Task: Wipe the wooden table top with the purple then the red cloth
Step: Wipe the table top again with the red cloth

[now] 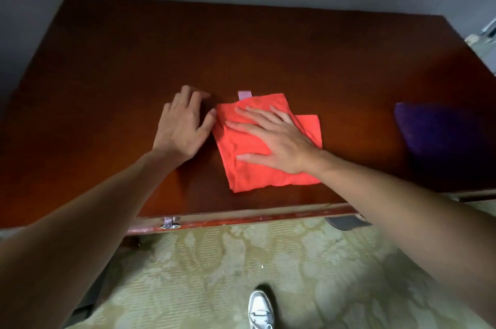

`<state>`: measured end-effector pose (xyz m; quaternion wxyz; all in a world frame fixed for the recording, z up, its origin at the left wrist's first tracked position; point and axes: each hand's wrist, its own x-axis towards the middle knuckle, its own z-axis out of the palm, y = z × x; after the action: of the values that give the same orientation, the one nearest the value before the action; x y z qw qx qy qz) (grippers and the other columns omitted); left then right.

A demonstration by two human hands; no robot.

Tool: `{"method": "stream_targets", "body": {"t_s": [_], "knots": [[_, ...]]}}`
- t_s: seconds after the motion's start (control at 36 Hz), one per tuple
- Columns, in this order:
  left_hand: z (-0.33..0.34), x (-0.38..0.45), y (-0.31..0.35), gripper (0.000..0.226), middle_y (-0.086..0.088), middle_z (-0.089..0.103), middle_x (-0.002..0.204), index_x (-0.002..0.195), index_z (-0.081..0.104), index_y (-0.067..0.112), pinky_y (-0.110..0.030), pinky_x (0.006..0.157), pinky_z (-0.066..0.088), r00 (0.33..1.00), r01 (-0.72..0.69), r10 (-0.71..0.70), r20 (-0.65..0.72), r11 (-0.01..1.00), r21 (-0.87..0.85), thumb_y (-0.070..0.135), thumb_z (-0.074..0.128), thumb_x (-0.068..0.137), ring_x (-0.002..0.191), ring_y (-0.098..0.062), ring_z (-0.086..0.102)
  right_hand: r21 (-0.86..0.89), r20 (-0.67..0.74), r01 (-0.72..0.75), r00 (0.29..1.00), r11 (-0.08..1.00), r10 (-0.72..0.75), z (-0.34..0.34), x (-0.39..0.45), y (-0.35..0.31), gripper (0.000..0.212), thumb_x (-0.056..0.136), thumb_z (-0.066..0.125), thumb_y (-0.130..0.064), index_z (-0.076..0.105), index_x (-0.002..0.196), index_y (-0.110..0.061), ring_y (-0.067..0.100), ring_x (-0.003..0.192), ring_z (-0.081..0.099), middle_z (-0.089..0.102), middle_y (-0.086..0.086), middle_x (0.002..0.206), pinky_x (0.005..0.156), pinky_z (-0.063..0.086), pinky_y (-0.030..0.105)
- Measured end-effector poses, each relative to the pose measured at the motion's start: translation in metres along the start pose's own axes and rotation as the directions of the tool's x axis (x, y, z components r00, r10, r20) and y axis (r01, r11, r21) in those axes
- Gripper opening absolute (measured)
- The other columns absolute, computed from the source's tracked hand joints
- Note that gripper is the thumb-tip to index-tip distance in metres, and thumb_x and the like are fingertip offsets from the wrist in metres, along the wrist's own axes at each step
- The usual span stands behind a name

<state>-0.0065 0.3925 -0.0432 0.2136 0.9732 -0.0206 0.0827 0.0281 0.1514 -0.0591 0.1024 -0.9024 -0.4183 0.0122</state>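
Broad wooden counter [188, 41], mostly bare. Purple cloth [440, 132] set aside at far right edge, could slide off if bumped. Folded red cloth [249, 165] near front centre, liable to bunch or unfold under uneven pressure. Right hand [276, 138] splayed flat on it, gripping nothing. Left hand [185, 127] open, fingers loosely curled, beside cloth edge.

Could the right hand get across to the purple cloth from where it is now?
Probably yes. The right hand lies flat on the red cloth, and only bare table top separates it from the purple cloth.
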Motion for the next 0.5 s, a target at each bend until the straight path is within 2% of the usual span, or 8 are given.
{"method": "stream_targets", "body": {"t_s": [0.08,0.22,0.36,0.42,0.5], "knots": [[0.006,0.012,0.003,0.049,-0.011,0.049,0.133,0.134,0.051,0.011,-0.045,0.097,0.038,1.0,0.02,-0.021,-0.01,1.0,-0.013,0.044,0.04,0.099,0.118,-0.03,0.05,-0.03,-0.015,-0.072,0.997,0.997,0.071,-0.006,0.03,0.039,0.075,0.09,0.033,-0.078,0.029,0.156,-0.045,0.016,0.155,0.022,0.025,-0.007,0.168,0.125,0.014,0.049],[0.026,0.023,0.012,0.051,-0.005,0.047,0.135,0.139,0.047,0.016,-0.039,0.102,0.034,0.998,0.054,-0.053,0.016,0.997,-0.057,0.047,0.04,0.099,0.121,-0.025,0.048,-0.045,0.041,-0.097,0.994,0.994,0.099,-0.02,0.082,0.104,0.086,0.084,0.02,-0.089,0.024,0.158,-0.045,0.018,0.155,0.02,0.023,-0.007,0.169,0.124,0.013,0.047],[0.034,0.022,0.018,0.051,-0.002,0.041,0.143,0.145,0.043,0.03,-0.036,0.114,0.021,0.998,0.014,-0.017,0.057,0.999,0.05,0.053,0.037,0.1,0.133,-0.021,0.042,-0.049,0.094,-0.107,0.989,0.993,0.111,-0.037,0.139,0.17,0.085,0.085,0.022,-0.085,0.021,0.159,-0.044,0.022,0.155,0.019,0.02,-0.006,0.17,0.12,0.015,0.05],[0.033,0.022,0.017,0.051,-0.003,0.039,0.148,0.147,0.04,0.036,-0.037,0.119,0.017,0.995,-0.009,0.001,0.098,0.996,0.086,0.054,0.035,0.101,0.143,-0.019,0.034,-0.054,0.099,-0.106,0.989,0.993,0.11,-0.043,0.164,0.196,0.092,0.081,0.015,-0.092,0.021,0.159,-0.044,0.023,0.155,0.019,0.02,-0.005,0.17,0.121,0.016,0.052],[0.032,0.024,0.017,0.051,-0.003,0.037,0.152,0.148,0.04,0.039,-0.035,0.121,0.011,0.993,0.001,-0.012,0.119,0.996,0.093,0.056,0.034,0.101,0.148,-0.017,0.028,-0.056,0.092,-0.11,0.989,0.992,0.115,-0.049,0.196,0.229,0.099,0.078,0.007,-0.095,0.025,0.159,-0.04,0.025,0.154,0.022,0.023,-0.002,0.169,0.121,0.017,0.053]]}}
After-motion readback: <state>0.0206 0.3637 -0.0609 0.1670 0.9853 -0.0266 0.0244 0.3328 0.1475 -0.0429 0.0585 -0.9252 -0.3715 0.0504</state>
